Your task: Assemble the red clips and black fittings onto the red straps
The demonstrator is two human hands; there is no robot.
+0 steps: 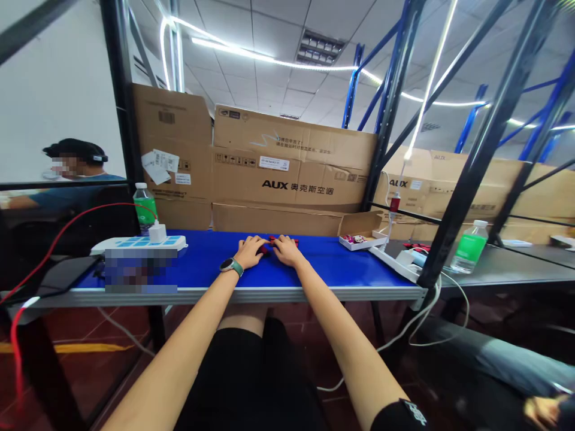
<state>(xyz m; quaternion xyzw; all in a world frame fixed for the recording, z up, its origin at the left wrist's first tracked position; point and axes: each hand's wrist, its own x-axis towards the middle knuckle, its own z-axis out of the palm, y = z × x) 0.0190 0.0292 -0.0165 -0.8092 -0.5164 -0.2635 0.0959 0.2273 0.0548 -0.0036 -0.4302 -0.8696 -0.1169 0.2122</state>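
Observation:
My left hand (250,252), with a watch on its wrist, rests low over the blue tabletop (197,263). Its fingers bend around a small dark red object (265,249), largely covered by them. Close beside it, my right hand (287,251) lies with curled fingers on a red piece (294,242), which shows past the knuckles. Whether the red parts belong to one thing or two I cannot tell. The fingertips of both hands nearly meet.
An open white box (365,244) with small red and white items stands at the right back. At left are a power strip (175,244), a green-labelled bottle (144,206) and a red cable (63,236). Cardboard (291,167) walls the back; a metal post (476,143) rises at right. Another person sits far left.

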